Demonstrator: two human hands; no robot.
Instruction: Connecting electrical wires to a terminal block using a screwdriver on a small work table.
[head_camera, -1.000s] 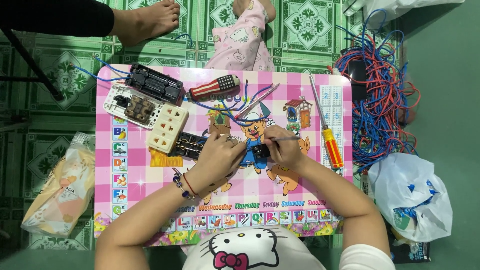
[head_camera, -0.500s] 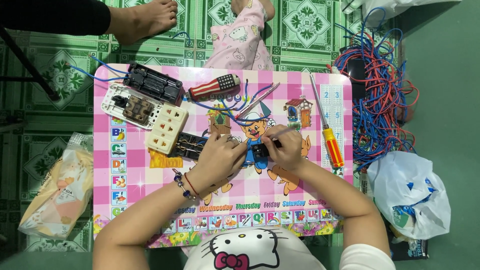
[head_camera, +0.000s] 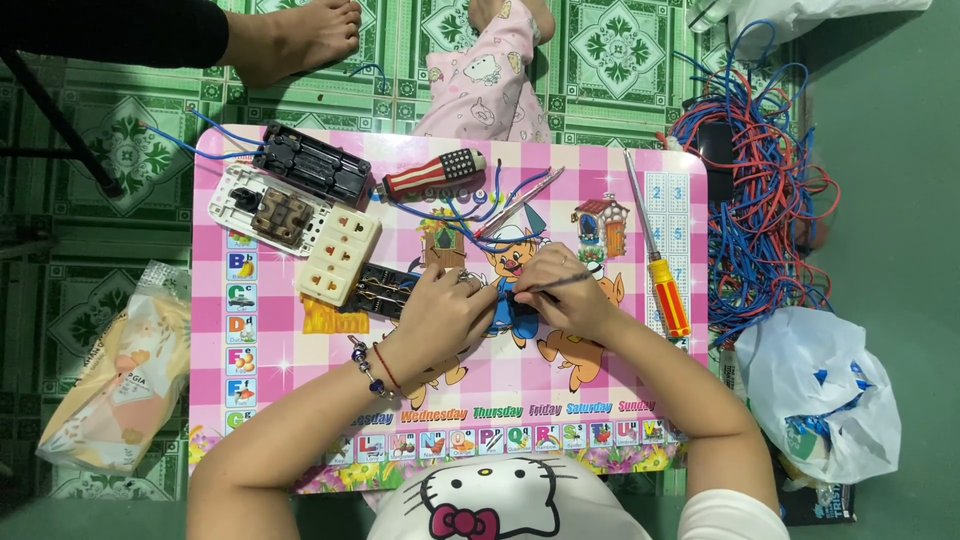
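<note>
Left hand (head_camera: 445, 305) fingers closed on small black part (head_camera: 515, 305), right hand (head_camera: 560, 290) pinching thin tool (head_camera: 560, 283), pink table (head_camera: 600, 380)

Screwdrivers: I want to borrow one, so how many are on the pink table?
2. The red-and-black-handled screwdriver lies at the table's far edge, beside the black socket housing. The yellow-and-red-handled screwdriver lies along its right edge. Others may hide under the hands.

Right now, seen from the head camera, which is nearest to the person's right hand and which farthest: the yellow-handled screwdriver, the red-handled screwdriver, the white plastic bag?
1. Yellow-handled screwdriver, just right of the right hand.
2. Red-handled screwdriver, up and to the left.
3. White plastic bag, off the table, far right.
</note>
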